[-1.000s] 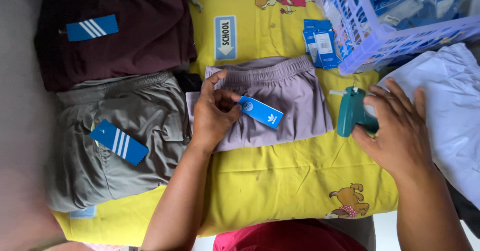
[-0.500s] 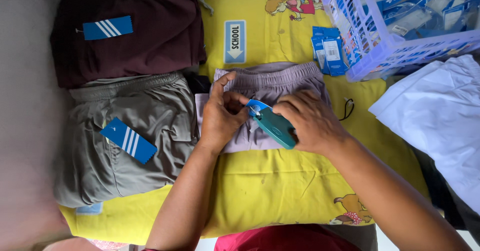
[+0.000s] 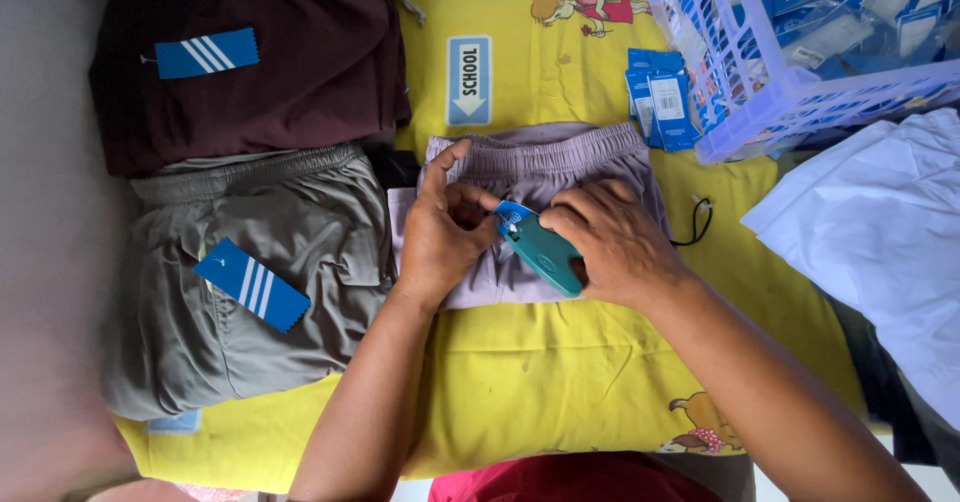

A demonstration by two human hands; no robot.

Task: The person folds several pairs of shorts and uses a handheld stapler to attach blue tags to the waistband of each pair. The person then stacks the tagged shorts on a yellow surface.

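Folded pale lilac shorts lie on a yellow printed cloth. My left hand rests on the shorts and pinches a blue hang tag between thumb and fingers. My right hand grips a teal tagging gun, whose tip touches the tag. The gun lies slanted across the shorts, partly covered by my right fingers.
Folded grey shorts with a blue striped tag and a dark maroon garment with a like tag lie at left. A lilac plastic basket of packets stands top right, loose blue tags beside it. White fabric at right.
My right hand carried the teal tagging gun from the right side over to the tag held by my left hand. The gun's tip now meets the tag.
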